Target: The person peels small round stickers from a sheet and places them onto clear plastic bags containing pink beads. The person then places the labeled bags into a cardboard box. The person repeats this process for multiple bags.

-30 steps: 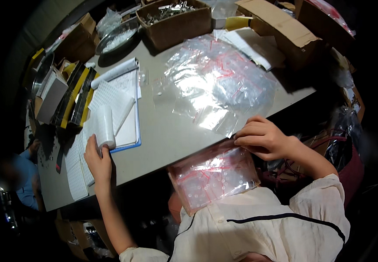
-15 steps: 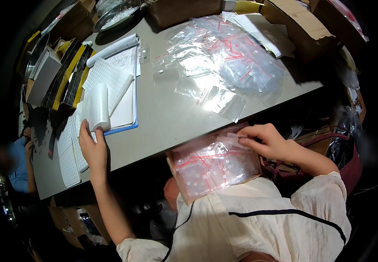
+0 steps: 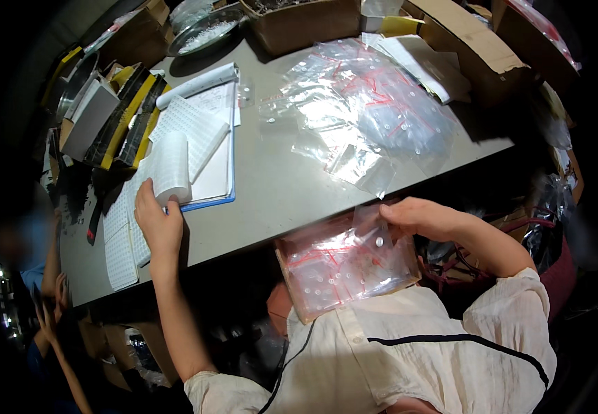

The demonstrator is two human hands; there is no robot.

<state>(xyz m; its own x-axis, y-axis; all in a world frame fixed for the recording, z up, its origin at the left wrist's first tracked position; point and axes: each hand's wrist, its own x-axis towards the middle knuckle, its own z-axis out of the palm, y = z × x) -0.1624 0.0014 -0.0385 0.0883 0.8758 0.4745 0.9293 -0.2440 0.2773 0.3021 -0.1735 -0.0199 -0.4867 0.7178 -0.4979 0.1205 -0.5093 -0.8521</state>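
My left hand (image 3: pixel 159 219) is on the table's left side, fingers and thumb holding the lower end of a curled sheet of small white labels (image 3: pixel 172 165). That sheet lies over flat label sheets (image 3: pixel 121 241) and a blue-edged clipboard (image 3: pixel 224 186). Against my lap rests an open cardboard box (image 3: pixel 287 279) filled with clear, red-striped zip bags (image 3: pixel 320 272). Above the box's right side, my right hand (image 3: pixel 416 217) pinches one clear zip bag (image 3: pixel 367 224) by its edge. A small round white sticker shows on or through it. Some of the right fingers are hidden.
Loose clear zip bags (image 3: pixel 382 110) spread across the table's far right. Brown boxes (image 3: pixel 299 27) and a metal bowl of small white pieces (image 3: pixel 206 34) stand behind. Black-and-yellow boxes (image 3: pixel 123 117) are at left. A co-worker's hands (image 3: pixel 52 310) show beyond the left table edge.
My right hand has brought one zip bag up clearer above the box. My left hand keeps its hold on the label sheet. The co-worker's hands have come further into view.
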